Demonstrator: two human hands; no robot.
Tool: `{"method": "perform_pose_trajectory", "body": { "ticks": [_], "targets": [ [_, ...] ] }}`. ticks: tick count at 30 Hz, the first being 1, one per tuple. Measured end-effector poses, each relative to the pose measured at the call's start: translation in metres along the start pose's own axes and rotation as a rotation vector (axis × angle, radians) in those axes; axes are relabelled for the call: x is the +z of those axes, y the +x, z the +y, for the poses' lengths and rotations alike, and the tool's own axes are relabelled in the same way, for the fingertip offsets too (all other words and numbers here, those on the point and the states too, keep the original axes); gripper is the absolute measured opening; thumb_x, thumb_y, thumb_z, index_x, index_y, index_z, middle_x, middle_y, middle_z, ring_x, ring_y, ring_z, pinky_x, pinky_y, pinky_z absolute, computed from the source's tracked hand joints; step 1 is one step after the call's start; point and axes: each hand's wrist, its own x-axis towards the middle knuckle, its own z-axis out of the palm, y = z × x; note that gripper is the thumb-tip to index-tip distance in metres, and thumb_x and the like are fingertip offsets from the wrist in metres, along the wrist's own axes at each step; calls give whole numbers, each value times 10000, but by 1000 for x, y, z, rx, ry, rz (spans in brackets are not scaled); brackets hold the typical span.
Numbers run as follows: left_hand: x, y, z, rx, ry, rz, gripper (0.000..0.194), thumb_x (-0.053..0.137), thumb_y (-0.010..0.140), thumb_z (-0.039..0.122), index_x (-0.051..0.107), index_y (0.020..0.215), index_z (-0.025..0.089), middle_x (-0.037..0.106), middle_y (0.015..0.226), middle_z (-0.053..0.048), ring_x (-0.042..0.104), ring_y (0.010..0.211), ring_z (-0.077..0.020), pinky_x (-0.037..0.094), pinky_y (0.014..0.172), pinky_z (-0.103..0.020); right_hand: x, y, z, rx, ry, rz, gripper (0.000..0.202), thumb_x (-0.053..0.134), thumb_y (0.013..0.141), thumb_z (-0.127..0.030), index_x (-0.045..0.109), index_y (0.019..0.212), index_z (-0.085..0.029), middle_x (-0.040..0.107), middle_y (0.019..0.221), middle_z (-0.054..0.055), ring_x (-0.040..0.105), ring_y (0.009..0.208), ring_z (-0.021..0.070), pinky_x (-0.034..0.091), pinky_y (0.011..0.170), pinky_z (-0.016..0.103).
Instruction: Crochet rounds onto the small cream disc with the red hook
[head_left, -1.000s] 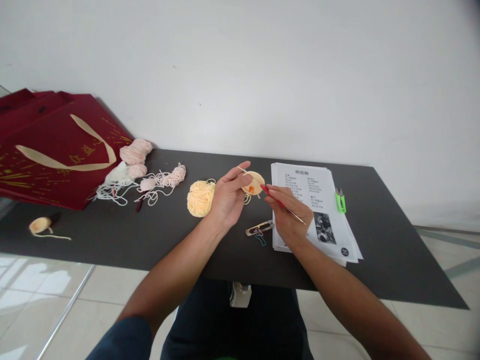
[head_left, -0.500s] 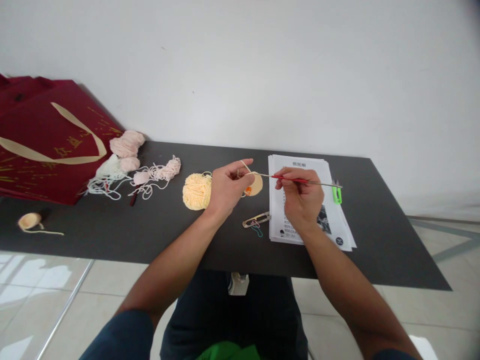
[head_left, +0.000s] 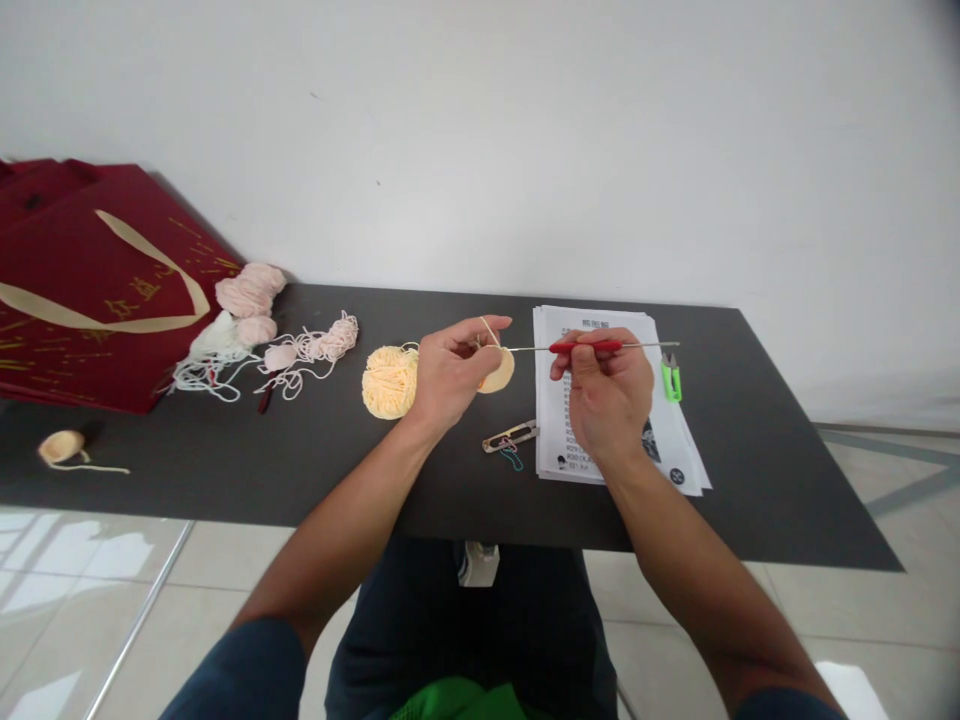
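My left hand pinches a small round pale yellow crochet piece, and a strand of yarn loops over its raised index finger. My right hand is closed on the red handle of a crochet hook. The hook lies level, its thin metal shaft pointing left to the piece at my left fingertips; the tip is too small to make out. Just left of my left hand rests a pale yellow yarn ball.
Printed sheets lie beneath my right hand, with green snips beside them. Metal snips sit left of the sheets. Pink yarn and a dark red bag are at the left, near a small cream piece.
The hook has turned in my right hand, showing more of its red handle. The crochet piece sits closer to my left hand, and the orange spot on it is now mostly hidden.
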Motion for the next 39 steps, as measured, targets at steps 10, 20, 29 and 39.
{"method": "perform_pose_trajectory", "body": {
  "ticks": [10,20,29,39],
  "targets": [
    [-3,6,7,-231,-275,-129,258,760,621,125,816,865,187,654,722,16,525,540,-69,390,507,-216,3,2,-10,119,135,-1,203,852,812,-290,660,861,-249,766,812,-34,649,602,85,566,564,226],
    [0,-1,-5,-115,-121,-100,198,819,730,211,799,927,199,685,731,6,567,593,-88,450,565,-223,10,-8,6,316,223,52,161,843,838,-310,707,889,-241,816,908,-26,756,761,75,670,740,178],
    [0,-1,-3,-35,-54,-28,170,809,751,266,833,913,219,696,847,-24,523,623,-91,388,557,-235,13,-11,10,270,149,82,162,829,850,-312,706,929,-243,821,898,-25,771,753,86,679,731,198],
    [-1,1,-5,-86,-146,-71,356,844,707,238,821,1063,234,661,800,9,525,636,-85,408,584,-229,14,-12,7,280,151,34,196,872,799,-297,726,915,-237,822,865,-27,770,660,96,675,658,203]
  ]
}}
